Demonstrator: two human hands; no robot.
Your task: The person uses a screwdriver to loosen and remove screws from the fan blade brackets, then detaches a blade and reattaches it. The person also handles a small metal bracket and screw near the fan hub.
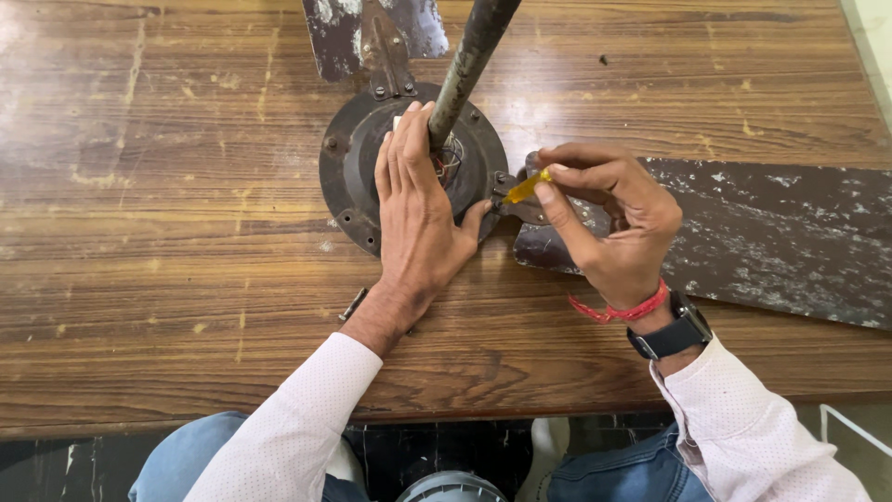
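Seen from the head camera, a person's left hand (415,218) lies flat, fingers spread, on a ceiling fan motor (358,153) on the wooden surface (167,232), while the right hand (609,218) pinches a yellow-handled screwdriver (526,187) at the blade bracket (520,206); the blade-fastening screws appear in hand, calling for steady turning.

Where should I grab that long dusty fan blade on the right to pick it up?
Probably grip the fan blade at its long near edge, coming from the table's front. It lies flat and wide, and its inner end is bolted at the motor hub, where the right hand works.
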